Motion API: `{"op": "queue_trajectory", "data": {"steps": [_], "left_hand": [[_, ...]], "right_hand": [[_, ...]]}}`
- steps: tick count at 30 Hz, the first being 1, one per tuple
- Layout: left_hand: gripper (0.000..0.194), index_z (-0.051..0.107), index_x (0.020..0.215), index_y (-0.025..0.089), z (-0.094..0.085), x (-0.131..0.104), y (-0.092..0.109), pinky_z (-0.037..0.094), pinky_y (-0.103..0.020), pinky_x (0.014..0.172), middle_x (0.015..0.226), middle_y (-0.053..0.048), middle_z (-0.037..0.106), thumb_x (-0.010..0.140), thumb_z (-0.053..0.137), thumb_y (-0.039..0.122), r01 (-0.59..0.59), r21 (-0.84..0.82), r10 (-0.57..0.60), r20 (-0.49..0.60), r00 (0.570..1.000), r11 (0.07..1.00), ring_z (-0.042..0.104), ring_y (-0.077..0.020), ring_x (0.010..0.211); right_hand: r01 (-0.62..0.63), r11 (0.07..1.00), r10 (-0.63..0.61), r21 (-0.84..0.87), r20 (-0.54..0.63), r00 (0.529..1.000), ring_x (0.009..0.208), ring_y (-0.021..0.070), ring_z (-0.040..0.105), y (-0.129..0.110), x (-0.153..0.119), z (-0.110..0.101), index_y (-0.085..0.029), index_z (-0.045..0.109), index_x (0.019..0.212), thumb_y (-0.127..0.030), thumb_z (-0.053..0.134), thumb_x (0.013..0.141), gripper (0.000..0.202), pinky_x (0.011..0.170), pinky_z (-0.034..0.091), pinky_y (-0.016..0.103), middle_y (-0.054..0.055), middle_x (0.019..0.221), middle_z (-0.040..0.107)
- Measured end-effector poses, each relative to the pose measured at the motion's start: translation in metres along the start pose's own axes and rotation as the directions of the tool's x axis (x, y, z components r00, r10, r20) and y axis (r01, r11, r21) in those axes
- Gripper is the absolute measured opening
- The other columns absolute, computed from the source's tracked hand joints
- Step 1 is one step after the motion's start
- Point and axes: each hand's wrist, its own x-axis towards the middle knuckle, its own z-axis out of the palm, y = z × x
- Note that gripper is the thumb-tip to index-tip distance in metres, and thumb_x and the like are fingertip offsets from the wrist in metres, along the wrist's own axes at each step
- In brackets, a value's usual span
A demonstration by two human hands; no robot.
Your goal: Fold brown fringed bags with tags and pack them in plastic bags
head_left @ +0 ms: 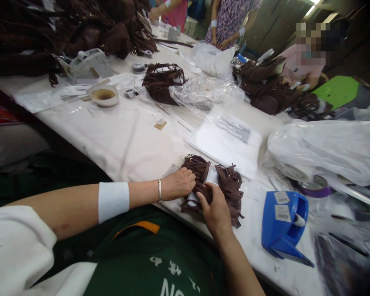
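A dark brown fringed bag (234,193) lies at the near edge of the table, with metal rings at its top and a pale strip across its middle. My left hand (180,183) is closed on the bag's left side, its fingertips partly hidden among the fringes. My right hand (217,211) grips the bag's lower middle, the thumb bent toward the fingers over the brown material. Just beyond the bag is a stack of white printed plastic bags (226,137).
To the right stands a blue tape dispenser (277,224), with clear plastic bags (327,144) behind it. A shallow bowl (103,95) and another fringed brown bag (160,84) sit farther back. Brown bags are piled at the far left (95,28). Several people are across the table.
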Motion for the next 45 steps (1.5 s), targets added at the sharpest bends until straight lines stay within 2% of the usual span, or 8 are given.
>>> {"op": "queue_trajectory", "data": {"steps": [5,9,13,18,22,33,38,45], "left_hand": [[0.013,0.056,0.079,0.013,0.002,-0.016,-0.003,0.038,-0.035,0.072,0.083,-0.01,0.057,0.088,0.048,0.015,-0.019,-0.038,0.017,-0.047,0.999,0.999,0.049,-0.0221,0.078],[0.011,0.056,0.079,0.014,0.001,-0.024,-0.002,0.039,-0.034,0.074,0.083,-0.009,0.057,0.087,0.049,0.015,-0.024,-0.088,0.019,-0.049,0.999,0.996,0.049,-0.021,0.078],[0.015,0.056,0.081,0.014,0.001,-0.026,-0.002,0.04,-0.034,0.074,0.084,-0.009,0.057,0.09,0.045,0.017,-0.044,-0.061,0.041,-0.048,0.998,0.997,0.049,-0.0208,0.079],[0.015,0.056,0.081,0.014,0.0,-0.037,-0.003,0.042,-0.034,0.076,0.084,-0.009,0.057,0.09,0.044,0.018,-0.066,-0.032,0.065,-0.041,0.997,0.997,0.05,-0.021,0.081],[0.013,0.055,0.081,0.015,-0.001,-0.058,-0.001,0.044,-0.034,0.077,0.083,-0.008,0.058,0.089,0.045,0.018,-0.061,-0.098,0.051,-0.103,0.993,0.993,0.052,-0.02,0.081],[0.007,0.054,0.089,0.015,0.015,-0.081,0.022,0.046,-0.038,0.084,0.092,-0.009,0.058,0.089,0.048,0.018,0.164,-0.165,-0.187,-0.133,0.973,0.973,0.055,-0.0227,0.092],[0.018,0.052,0.108,0.014,0.01,-0.071,0.029,0.043,-0.042,0.09,0.101,-0.011,0.058,0.093,0.044,0.021,0.145,-0.1,-0.156,-0.111,0.982,0.984,0.052,-0.0245,0.1],[0.02,0.054,0.086,0.016,0.005,-0.066,0.026,0.047,-0.036,0.081,0.083,-0.007,0.058,0.094,0.036,0.014,0.003,-0.135,-0.02,-0.126,0.992,0.991,0.054,-0.0198,0.083]], "right_hand": [[0.116,0.985,-0.111,-0.124,0.049,0.993,0.109,0.0266,0.051,0.0,-0.013,0.001,-0.021,0.052,0.124,-0.03,0.052,0.085,0.04,0.096,0.04,0.045,0.01,0.116,0.06],[0.085,0.996,-0.091,0.035,0.224,0.97,0.108,0.0235,0.056,0.0,0.002,-0.029,-0.023,0.059,0.118,-0.04,0.048,0.088,0.036,0.095,0.043,0.04,0.007,0.116,0.063],[0.132,0.982,-0.125,-0.137,0.058,0.99,0.114,0.024,0.054,0.009,0.041,-0.05,-0.026,0.059,0.119,-0.043,0.041,0.092,0.037,0.099,0.039,0.043,0.006,0.119,0.063],[0.248,0.915,-0.151,-0.319,0.299,0.942,0.137,0.0249,0.027,0.043,0.073,-0.021,-0.031,0.035,0.14,-0.038,0.038,0.094,0.046,0.111,0.018,0.055,0.002,0.144,0.041],[0.243,0.913,-0.131,-0.329,0.327,0.936,0.14,0.0225,0.02,0.059,0.074,-0.008,-0.034,0.026,0.143,-0.039,0.031,0.096,0.048,0.111,0.014,0.056,0.0,0.148,0.034],[0.203,0.918,-0.113,-0.34,0.266,0.957,0.14,0.021,0.022,0.052,0.069,-0.01,-0.032,0.027,0.143,-0.04,0.03,0.096,0.048,0.112,0.013,0.052,0.001,0.149,0.033],[0.181,0.915,-0.115,-0.361,0.197,0.974,0.14,0.0203,0.021,0.05,0.064,-0.009,-0.031,0.029,0.142,-0.042,0.033,0.095,0.048,0.113,0.013,0.048,0.001,0.15,0.031],[0.166,0.973,-0.15,-0.158,0.107,0.983,0.139,0.0222,0.022,0.049,0.059,-0.004,-0.025,0.04,0.138,-0.039,0.04,0.093,0.046,0.114,0.004,0.049,0.004,0.145,0.04]]}}
